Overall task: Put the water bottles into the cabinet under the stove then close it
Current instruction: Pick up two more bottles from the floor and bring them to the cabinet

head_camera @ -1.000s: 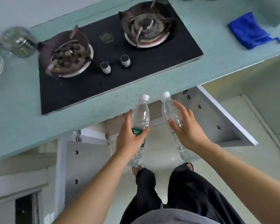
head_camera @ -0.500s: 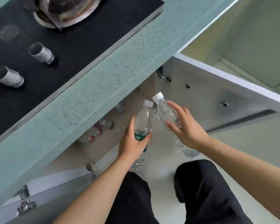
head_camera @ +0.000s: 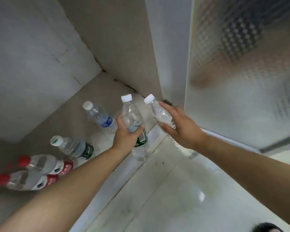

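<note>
Head view looks down into the open cabinet [head_camera: 65, 114]; left hand [head_camera: 126, 138] grips green-label bottle [head_camera: 131, 114] round its middle, thumb on the near side, fingers wrapped behind. Right hand [head_camera: 182, 128] grips clear bottle [head_camera: 162, 114], fingers curled over its upper body. Both bottles are white-capped, caps leaning toward the cabinet's back, held in the air over the front edge of the cabinet floor near its right front corner; they are close together, contact cannot be told. On the cabinet floor: blue-label bottle [head_camera: 100, 118] just left of the left hand; green-cap bottle [head_camera: 74, 147] further left, nearer the front edge; red-cap bottles [head_camera: 40, 162], two side by side, toward the left front corner, blurred. Door [head_camera: 241, 64] stands open at the right, embossed inner face showing; glossy tiles [head_camera: 174, 198] lie in front of the cabinet.
</note>
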`<state>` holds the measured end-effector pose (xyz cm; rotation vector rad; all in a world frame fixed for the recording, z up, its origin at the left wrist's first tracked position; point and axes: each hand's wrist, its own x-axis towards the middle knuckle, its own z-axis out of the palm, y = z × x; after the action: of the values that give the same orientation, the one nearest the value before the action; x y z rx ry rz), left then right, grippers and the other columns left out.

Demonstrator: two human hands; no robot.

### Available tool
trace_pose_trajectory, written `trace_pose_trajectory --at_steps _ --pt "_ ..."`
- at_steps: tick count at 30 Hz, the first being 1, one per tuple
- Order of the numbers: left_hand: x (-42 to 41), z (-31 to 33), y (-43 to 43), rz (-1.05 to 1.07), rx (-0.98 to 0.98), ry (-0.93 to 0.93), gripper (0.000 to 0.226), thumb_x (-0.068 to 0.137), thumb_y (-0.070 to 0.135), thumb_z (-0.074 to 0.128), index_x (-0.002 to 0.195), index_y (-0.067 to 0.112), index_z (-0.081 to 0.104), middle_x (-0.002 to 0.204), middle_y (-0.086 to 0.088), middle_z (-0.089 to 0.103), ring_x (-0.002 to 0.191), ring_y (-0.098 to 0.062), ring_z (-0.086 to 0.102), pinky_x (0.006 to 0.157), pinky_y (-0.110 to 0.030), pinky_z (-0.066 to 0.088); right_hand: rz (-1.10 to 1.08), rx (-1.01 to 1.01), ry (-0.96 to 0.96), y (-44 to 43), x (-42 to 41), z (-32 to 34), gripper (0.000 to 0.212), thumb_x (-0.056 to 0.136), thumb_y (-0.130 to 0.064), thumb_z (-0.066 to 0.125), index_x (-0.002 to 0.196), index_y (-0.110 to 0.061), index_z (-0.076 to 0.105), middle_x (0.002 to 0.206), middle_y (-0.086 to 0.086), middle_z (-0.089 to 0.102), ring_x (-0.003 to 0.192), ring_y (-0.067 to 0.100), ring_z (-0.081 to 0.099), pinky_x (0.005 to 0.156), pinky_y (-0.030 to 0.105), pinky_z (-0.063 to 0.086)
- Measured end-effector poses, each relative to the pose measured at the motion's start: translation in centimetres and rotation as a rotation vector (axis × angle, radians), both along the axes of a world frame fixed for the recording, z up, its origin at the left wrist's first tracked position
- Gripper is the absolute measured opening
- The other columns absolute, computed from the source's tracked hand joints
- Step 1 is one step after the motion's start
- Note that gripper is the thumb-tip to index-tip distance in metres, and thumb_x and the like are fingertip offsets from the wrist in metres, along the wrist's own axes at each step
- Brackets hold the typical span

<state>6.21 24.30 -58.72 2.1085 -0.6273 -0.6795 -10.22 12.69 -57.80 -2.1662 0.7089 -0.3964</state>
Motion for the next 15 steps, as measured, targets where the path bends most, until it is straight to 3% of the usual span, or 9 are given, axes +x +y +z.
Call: trace_pose_trajectory --at_steps 5,8,10,12,15 --pt "3.1 -4.8 -2.8 -0.08 -0.091 -0.143 0.078 0.078 0.023 0.074 0.136 0.02 0.023 0.113 0.005 0.054 0.101 -0.014 0.056 0.089 -0.029 0.043 -0.101 0.089 -0.064 0.2 1.5 -8.3 0.059 0.09 -0.046 0.049 0.14 -0.047 0.019 0.142 -0.003 0.034 0.114 0.018 0.051 0.085 0.023 0.038" --pt "4.7 -5.0 -4.8 -0.068 -0.159 -0.138 0.078 0.079 0.019 0.073 0.136 0.023 0.02 0.115 0.006 0.053 0.103 -0.013 0.056 0.092 -0.03 0.043 -0.134 0.109 -0.069 0.9 1.2 -10.4 0.06 0.087 -0.043 0.054 0.138 -0.049 0.022 0.137 -0.005 0.038 0.104 0.014 0.054 0.077 0.018 0.044" --pt "5.8 -4.8 -6.4 -0.054 -0.178 -0.128 0.076 0.079 0.016 0.073 0.135 0.021 0.021 0.11 0.008 0.054 0.098 -0.009 0.057 0.092 -0.03 0.043 -0.145 0.109 -0.058 0.9 0.9 -11.1 0.06 0.086 -0.041 0.056 0.137 -0.047 0.025 0.135 -0.006 0.04 0.105 0.013 0.053 0.08 0.022 0.049" --pt "6.8 -4.9 -7.6 -0.049 -0.215 -0.123 0.072 0.079 0.01 0.073 0.133 0.019 0.025 0.104 0.011 0.054 0.092 -0.004 0.057 0.091 -0.029 0.044 -0.146 0.091 -0.055 0.8 0.7 -11.4 0.06 0.086 -0.04 0.058 0.134 -0.051 0.025 0.133 -0.008 0.041 0.098 0.009 0.052 0.076 0.014 0.047" --pt "7.8 -5.7 -8.2 -0.043 -0.245 -0.14 0.076 0.078 0.007 0.073 0.134 0.02 0.023 0.116 0.003 0.053 0.1 -0.01 0.056 0.092 -0.029 0.043 -0.138 0.092 -0.071 0.1 0.7 -11.2 0.063 0.084 -0.039 0.061 0.125 -0.061 0.018 0.127 -0.016 0.041 0.095 0.003 0.048 0.07 0.001 0.041"
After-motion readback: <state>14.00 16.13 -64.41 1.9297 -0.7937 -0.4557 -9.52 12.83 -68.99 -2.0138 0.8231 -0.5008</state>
